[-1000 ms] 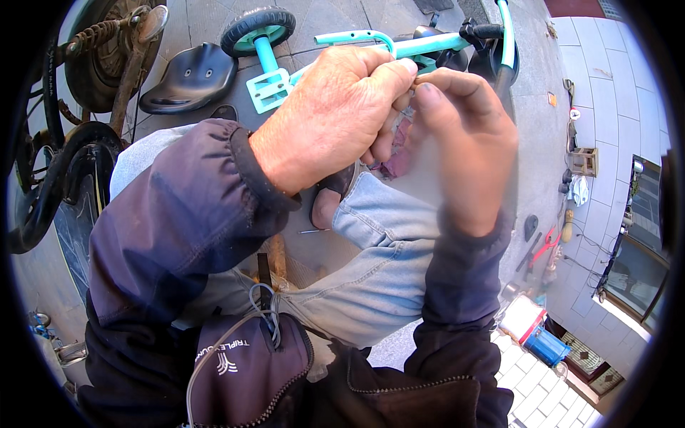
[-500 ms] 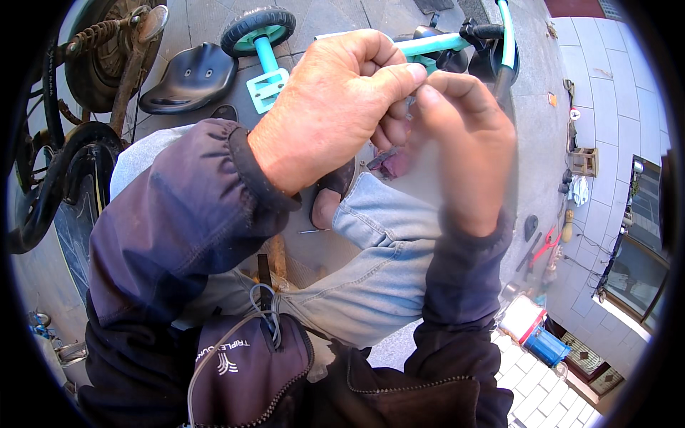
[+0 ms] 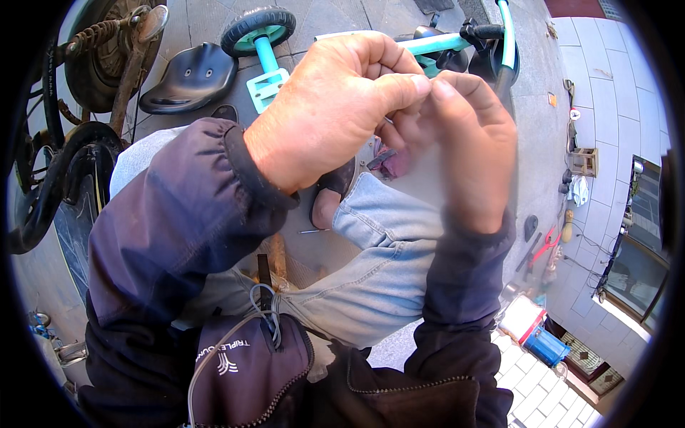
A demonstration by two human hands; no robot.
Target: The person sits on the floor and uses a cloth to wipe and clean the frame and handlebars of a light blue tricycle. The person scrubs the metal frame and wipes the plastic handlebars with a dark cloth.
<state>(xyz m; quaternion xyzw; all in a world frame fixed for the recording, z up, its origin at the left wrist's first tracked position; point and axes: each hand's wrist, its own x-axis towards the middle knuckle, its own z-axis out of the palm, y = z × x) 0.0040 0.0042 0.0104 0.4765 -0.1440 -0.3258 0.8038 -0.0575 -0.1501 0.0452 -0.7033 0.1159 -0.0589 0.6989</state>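
Observation:
Both hands are raised close together over my lap, fingertips meeting. My left hand (image 3: 332, 107) is closed, thumb pressed against the curled forefinger. Thumb and forefinger of my right hand (image 3: 474, 135) are pinched together right beside the left thumb tip. Whatever sits between them is too small or too covered to make out. Behind the hands lies a turquoise frame tube (image 3: 439, 44) with black fittings. Left of them is a small black-tyred wheel (image 3: 258, 32) on a turquoise axle with a turquoise bracket (image 3: 265, 89).
A black seat (image 3: 191, 78) lies on the paving at the left, beside a rusty vehicle frame with a spring (image 3: 100, 36). A purple cloth (image 3: 391, 162) and a thin metal tool (image 3: 312, 231) lie near my foot. Red-handled pliers (image 3: 546, 244) and a blue-and-white bucket (image 3: 531, 332) are at the right.
My right thumb has shifted slightly towards the left hand's fingertips, and the left thumb has edged right. The surroundings stay as they were.

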